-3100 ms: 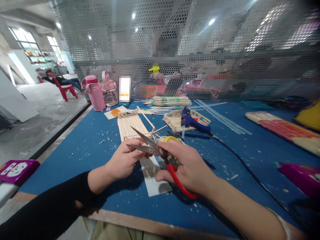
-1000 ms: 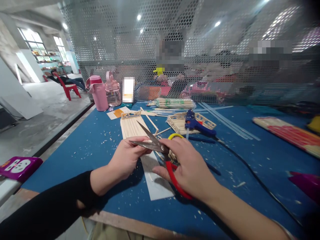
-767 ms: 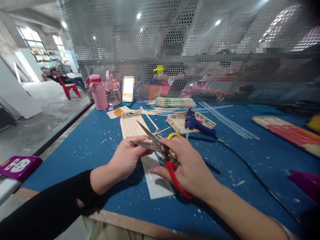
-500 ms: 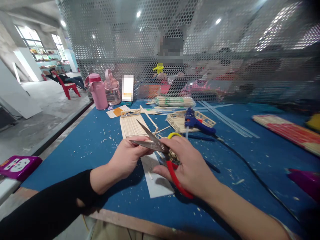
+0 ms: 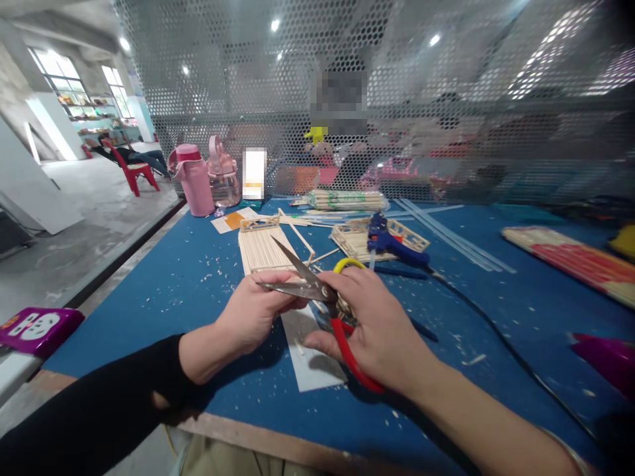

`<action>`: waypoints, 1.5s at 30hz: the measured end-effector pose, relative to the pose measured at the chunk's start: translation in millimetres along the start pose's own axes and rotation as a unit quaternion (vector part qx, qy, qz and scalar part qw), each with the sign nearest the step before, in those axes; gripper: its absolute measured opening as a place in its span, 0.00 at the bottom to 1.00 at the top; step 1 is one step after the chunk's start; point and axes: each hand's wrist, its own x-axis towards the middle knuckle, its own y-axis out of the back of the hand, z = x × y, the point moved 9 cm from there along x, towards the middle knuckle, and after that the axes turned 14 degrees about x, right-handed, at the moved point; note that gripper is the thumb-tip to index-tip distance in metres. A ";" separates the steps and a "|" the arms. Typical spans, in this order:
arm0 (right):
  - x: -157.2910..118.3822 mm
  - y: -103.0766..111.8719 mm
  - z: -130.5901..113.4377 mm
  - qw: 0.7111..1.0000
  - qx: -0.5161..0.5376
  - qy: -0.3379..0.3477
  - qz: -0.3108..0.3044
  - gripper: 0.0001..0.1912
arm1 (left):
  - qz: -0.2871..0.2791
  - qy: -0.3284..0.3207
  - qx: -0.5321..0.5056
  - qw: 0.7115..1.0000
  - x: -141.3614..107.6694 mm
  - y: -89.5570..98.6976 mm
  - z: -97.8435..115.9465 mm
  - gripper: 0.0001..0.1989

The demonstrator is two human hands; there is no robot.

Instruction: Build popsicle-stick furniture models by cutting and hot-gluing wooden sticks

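Note:
My right hand [image 5: 374, 324] grips scissors [image 5: 325, 292] with one red and one yellow handle; their blades stand apart and point left. Close behind the lower blade, my left hand [image 5: 255, 311] has its fingers pinched together, and what they hold is too small or hidden to make out. Just beyond that hand lies a flat panel of thin wooden sticks [image 5: 262, 248]. A white paper [image 5: 310, 357] lies below both hands. Farther right, a blue glue gun [image 5: 391, 244] rests on a stick frame [image 5: 347, 239].
On the blue table [image 5: 183, 291], a pink bottle [image 5: 196, 185] and a clear bottle [image 5: 225, 185] stand at the back left. Bundled sticks [image 5: 347, 200] lie before a mesh screen. A black cord [image 5: 486, 317] crosses the right side. A purple power strip [image 5: 42, 330] is far left.
The scissors' lower blade has shifted slightly down and right, with the blades a little farther apart. My hands have barely moved.

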 end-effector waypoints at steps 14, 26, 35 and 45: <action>2.0 6.0 -8.7 0.998 -0.059 0.035 0.012 0.27 | -0.029 -0.041 0.026 0.998 0.9 -1.1 1.0 0.04; -0.6 7.5 -10.3 0.995 -0.083 0.056 0.028 0.23 | 0.010 -0.036 0.019 0.999 1.0 4.1 -2.7 0.05; -1.8 8.6 -5.4 0.996 -0.084 0.033 0.021 0.23 | -0.014 -0.051 0.040 0.998 1.0 -0.3 2.0 0.04; -1.0 1.3 6.6 0.998 0.027 -0.046 -0.013 0.27 | -0.012 -0.034 0.036 0.999 3.6 2.3 0.5 0.13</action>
